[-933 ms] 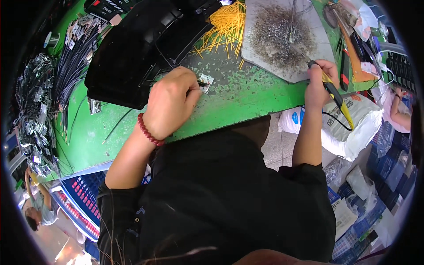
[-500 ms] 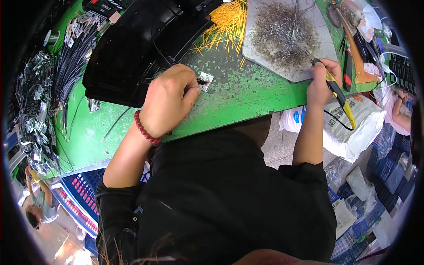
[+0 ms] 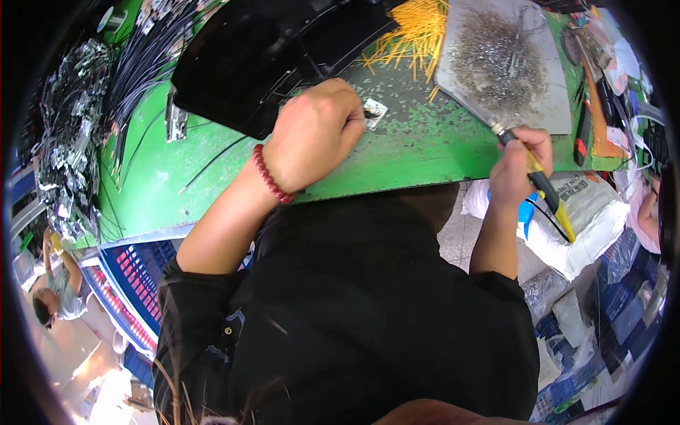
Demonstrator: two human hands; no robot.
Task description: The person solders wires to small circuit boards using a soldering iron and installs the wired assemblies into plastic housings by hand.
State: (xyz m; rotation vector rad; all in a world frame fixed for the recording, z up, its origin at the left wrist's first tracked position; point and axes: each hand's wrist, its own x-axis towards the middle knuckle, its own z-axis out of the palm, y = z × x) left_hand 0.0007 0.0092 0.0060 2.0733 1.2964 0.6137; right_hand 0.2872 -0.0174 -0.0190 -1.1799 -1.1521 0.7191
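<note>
My left hand (image 3: 315, 134), with a red bead bracelet (image 3: 265, 173) on its wrist, is closed with the fingertips pinched together beside a small white circuit board (image 3: 374, 113). What lies between those fingers is hidden by the hand. The board rests on the green worktable (image 3: 411, 152), with small dark and gold parts on it. Wrapped around a yellow and black soldering iron (image 3: 542, 180), my right hand (image 3: 520, 163) is at the table's front edge. The iron's metal tip (image 3: 491, 123) points up and left, at the near edge of a grey plate (image 3: 556, 117).
Dark grit and fine wire bits (image 3: 496, 60) cover the plate. A large black plastic housing (image 3: 241, 64) stands behind my left hand. Yellow wires (image 3: 414, 32), black wires (image 3: 152, 64) and shiny clear-wrapped parts (image 3: 71, 134) lie around. A red-black tool (image 3: 583, 134) lies at right.
The view has shifted, so the table sits further right. My right hand has drawn the soldering iron back from the grit toward the plate's near edge. My left hand stays by the circuit board.
</note>
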